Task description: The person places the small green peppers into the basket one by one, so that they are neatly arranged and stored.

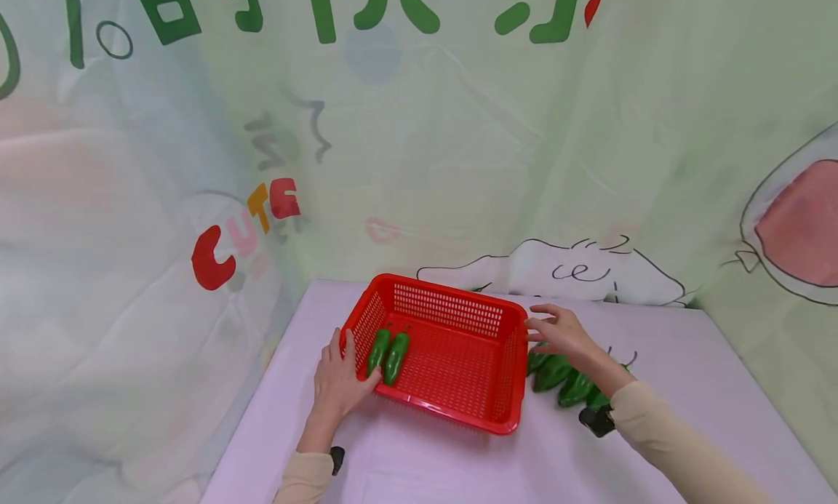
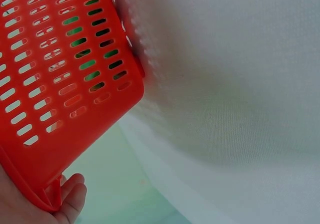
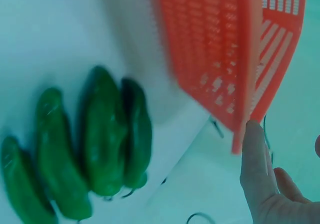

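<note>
A red slotted plastic basket [image 1: 452,373] stands on the table with two long green peppers [image 1: 396,360] lying side by side at its left end. My left hand [image 1: 338,382] grips the basket's rim at the left front corner, its fingertips [image 2: 75,196] curling past the edge in the left wrist view. At the opposite end, my right hand [image 1: 564,335] has its fingers extended, with one fingertip [image 3: 253,129] right at the rim. Below that hand, several green peppers [image 3: 102,134] lie in a row on the table, partly covered by my forearm in the head view.
The table [image 1: 406,460] has a pale lilac cover. A printed cloth backdrop [image 1: 458,162] hangs behind it and along the left side, close to the basket's back and left. Both wrists wear a small black device [image 1: 596,421].
</note>
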